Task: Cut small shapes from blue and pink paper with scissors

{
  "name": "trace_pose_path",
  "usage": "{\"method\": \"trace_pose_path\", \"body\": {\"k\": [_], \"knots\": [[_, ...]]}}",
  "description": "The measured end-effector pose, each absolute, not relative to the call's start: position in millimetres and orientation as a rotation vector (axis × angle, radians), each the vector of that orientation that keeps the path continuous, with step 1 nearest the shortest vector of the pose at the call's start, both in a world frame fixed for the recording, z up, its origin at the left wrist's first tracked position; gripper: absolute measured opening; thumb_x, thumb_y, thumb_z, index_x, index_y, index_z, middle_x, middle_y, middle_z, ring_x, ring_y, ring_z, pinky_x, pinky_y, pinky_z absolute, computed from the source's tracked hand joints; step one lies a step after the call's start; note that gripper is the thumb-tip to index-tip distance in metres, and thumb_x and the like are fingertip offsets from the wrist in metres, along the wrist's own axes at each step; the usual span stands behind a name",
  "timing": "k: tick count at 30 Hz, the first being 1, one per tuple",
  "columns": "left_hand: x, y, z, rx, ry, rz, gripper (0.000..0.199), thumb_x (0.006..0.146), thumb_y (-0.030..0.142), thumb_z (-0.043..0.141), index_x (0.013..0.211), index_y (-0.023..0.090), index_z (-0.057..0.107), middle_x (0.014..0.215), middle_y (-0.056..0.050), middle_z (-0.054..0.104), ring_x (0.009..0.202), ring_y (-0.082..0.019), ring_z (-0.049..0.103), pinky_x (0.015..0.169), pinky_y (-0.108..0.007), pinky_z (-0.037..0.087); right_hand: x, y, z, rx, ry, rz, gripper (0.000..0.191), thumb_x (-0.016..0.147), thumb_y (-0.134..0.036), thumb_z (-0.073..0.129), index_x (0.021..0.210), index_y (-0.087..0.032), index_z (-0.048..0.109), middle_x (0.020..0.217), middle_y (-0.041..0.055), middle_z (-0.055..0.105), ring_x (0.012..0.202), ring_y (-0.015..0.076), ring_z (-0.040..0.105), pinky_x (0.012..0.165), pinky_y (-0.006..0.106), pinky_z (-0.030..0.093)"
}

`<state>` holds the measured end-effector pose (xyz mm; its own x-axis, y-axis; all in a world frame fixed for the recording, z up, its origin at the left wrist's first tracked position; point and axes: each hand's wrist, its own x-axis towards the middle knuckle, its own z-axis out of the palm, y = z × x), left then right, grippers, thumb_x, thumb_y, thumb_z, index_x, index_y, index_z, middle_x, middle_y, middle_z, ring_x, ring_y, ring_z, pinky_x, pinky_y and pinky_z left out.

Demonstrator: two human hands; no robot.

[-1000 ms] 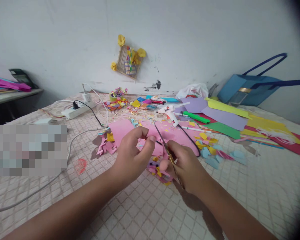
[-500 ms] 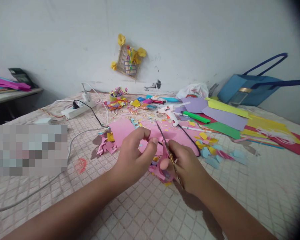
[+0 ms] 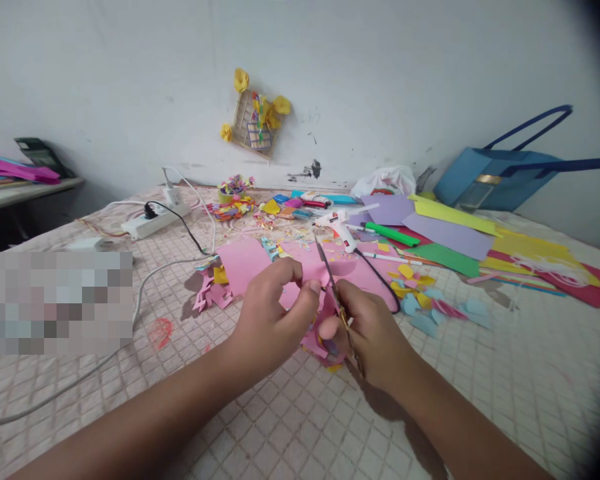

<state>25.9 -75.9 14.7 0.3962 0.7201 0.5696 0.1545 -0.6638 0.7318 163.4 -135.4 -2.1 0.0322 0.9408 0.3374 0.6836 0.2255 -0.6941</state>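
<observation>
My left hand [image 3: 275, 313] pinches a small piece of pink paper [image 3: 316, 272] between thumb and forefinger. In my right hand [image 3: 373, 330] is a pair of scissors [image 3: 341, 308], its fingers closed round the handles and the blades pointing up and away from me. The blades stand right beside the pink piece; whether they touch it I cannot tell. Beneath and between the hands lies a heap of pink and yellow paper scraps [image 3: 325, 347], partly hidden by them. A larger pink sheet [image 3: 247, 263] lies behind my left hand.
A white glue gun [image 3: 341, 230] with a black cord lies beyond my hands, near a green marker [image 3: 391, 235]. Coloured paper sheets [image 3: 447, 230] and a blue bag [image 3: 500, 177] are at the right. A power strip [image 3: 156, 221] with cables is at the left.
My left hand has turned slightly and the pink piece now shows more above its fingertips. The scissors have shifted a little, their blades looking closer together.
</observation>
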Motion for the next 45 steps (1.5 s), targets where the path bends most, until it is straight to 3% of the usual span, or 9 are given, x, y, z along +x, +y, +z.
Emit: {"method": "trace_pose_path", "body": {"k": [13,17,24,32,37,45], "knots": [[68.9,-81.9,47.9,2.191,0.694,1.326,0.017,0.076,0.019,0.046,0.061,0.019,0.039,0.061,0.003,0.046,0.062,-0.013,0.045,0.060,-0.026,0.034,175.8,-132.3,-5.2,-1.257,-1.386,0.337,0.052,0.076,-0.071,0.039,0.075,-0.020,0.044,0.064,-0.0022,0.048,0.057,0.0127,0.043,0.050,0.024,0.034],[87.5,-82.2,61.5,2.236,0.646,1.245,0.016,0.078,0.020,0.046,0.062,0.018,0.045,0.063,0.002,0.049,0.063,-0.013,0.047,0.060,-0.025,0.035,182.6,-128.0,-8.3,-1.194,-1.176,0.335,0.048,0.075,-0.068,0.045,0.073,-0.019,0.047,0.056,-0.0040,0.045,0.053,0.0122,0.043,0.049,0.024,0.035],[134.7,-73.2,84.2,2.435,0.549,0.888,0.014,0.072,0.022,0.045,0.058,0.018,0.044,0.057,0.003,0.047,0.056,-0.012,0.044,0.052,-0.025,0.031,190.5,-119.7,-2.7,-1.061,-0.888,0.294,0.049,0.081,-0.068,0.032,0.070,-0.021,0.042,0.051,-0.0054,0.043,0.048,0.0115,0.045,0.051,0.024,0.042],[195.6,-57.8,88.9,2.511,0.472,0.667,0.015,0.065,0.021,0.049,0.052,0.018,0.042,0.054,0.003,0.043,0.052,-0.012,0.039,0.048,-0.026,0.027,212.5,-106.7,-2.0,-1.027,-0.571,0.327,0.056,0.081,-0.070,0.021,0.066,-0.019,0.042,0.053,-0.0039,0.046,0.041,0.0093,0.047,0.041,0.021,0.041],[206.7,-55.3,85.2,2.466,0.428,0.571,0.022,0.065,0.023,0.051,0.050,0.019,0.035,0.051,0.004,0.035,0.049,-0.010,0.036,0.044,-0.024,0.026,220.0,-102.0,-4.2,-0.999,-0.492,0.342,0.059,0.079,-0.072,0.024,0.067,-0.019,0.044,0.054,-0.0034,0.047,0.041,0.0087,0.048,0.041,0.022,0.043],[211.1,-53.8,86.6,2.500,0.378,0.579,0.020,0.064,0.021,0.051,0.050,0.019,0.037,0.052,0.004,0.037,0.051,-0.011,0.036,0.048,-0.026,0.026,220.7,-104.3,-3.3,-0.986,-0.460,0.319,0.055,0.079,-0.070,0.029,0.066,-0.019,0.045,0.052,-0.0038,0.048,0.042,0.0098,0.049,0.041,0.022,0.043]]}}
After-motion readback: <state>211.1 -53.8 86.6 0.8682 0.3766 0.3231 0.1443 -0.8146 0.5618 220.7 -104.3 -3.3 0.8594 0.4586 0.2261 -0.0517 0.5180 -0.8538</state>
